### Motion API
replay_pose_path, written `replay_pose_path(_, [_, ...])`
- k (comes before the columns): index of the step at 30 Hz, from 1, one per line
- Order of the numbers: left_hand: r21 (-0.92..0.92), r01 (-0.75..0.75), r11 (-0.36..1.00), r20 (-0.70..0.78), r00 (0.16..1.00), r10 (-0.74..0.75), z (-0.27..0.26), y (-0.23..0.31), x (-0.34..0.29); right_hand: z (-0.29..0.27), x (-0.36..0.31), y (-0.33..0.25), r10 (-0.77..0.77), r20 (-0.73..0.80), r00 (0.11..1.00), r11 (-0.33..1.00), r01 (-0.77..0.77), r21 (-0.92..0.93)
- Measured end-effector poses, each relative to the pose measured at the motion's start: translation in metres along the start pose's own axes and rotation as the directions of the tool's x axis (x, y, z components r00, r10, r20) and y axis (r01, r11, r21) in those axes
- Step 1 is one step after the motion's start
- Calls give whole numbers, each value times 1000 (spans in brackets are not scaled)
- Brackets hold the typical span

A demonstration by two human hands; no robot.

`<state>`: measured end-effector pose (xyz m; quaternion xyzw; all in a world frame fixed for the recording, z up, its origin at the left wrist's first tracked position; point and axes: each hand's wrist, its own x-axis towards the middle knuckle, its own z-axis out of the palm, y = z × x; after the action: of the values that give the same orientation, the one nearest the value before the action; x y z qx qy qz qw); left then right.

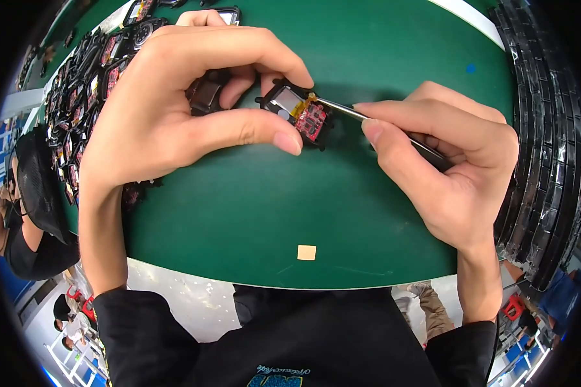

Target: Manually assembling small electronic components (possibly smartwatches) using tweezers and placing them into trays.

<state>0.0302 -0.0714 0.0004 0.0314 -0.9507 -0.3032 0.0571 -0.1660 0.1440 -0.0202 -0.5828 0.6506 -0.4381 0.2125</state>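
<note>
Between thumb and fingers, my left hand [155,103] grips a small black device housing [266,102] tilted above the green table. Its open face shows a silver battery-like block [286,100], a red circuit board [312,121] and a yellow flex strip [299,109]. Another dark glossy piece [206,94] lies within the curl of the left fingers; whether it is joined to the housing I cannot tell. My right hand [452,151] is closed round slim metal tweezers [343,109]. Their tip meets the housing's upper right corner, at the yellow strip's end.
Many black housings with red boards [87,97] are heaped along the table's left side. Rows of black strip-like trays [539,142] line the right. A small beige square [306,252] lies near the front edge of the green table [252,213]. Other people sit beyond, at left.
</note>
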Motion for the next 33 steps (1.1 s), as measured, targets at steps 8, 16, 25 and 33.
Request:
replay_pose_path(8, [19,-9,1000,30,1000,9,-1,0,1,3,1,-2,5,-16,1000,1000,-5,-3])
replay_pose_path(16, [-17,-46,999,28,999,46,1,-3,-1,6,2,-3,11,-44,999,999,-9,39])
replay_pose_path(25, [-5,-85,996,10,996,85,2,0,0,7,2,-4,-1,-49,999,1000,2,25])
replay_pose_path(33, [-23,-108,994,-4,994,108,3,-3,-1,8,1,-4,21,-49,999,998,-18,64])
